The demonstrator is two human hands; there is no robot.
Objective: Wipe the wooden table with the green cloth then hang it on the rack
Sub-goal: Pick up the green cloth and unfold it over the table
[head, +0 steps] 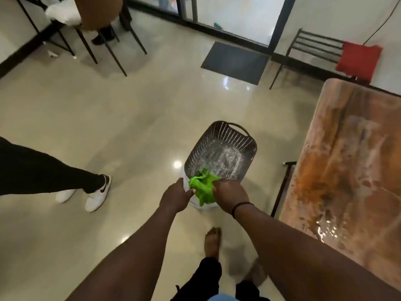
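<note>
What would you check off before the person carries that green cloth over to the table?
1. Cloth held: ok. Both the left hand and the right hand grip the green cloth.
2. Cloth wrung out: cannot tell. It is bunched over the basket, which holds water.
3. Wooden table within reach: ok, just to the right.
4. Tabletop needs wiping: ok, it looks wet and streaked.
5. Rack has room: ok, free bars beside the red cloth.
</note>
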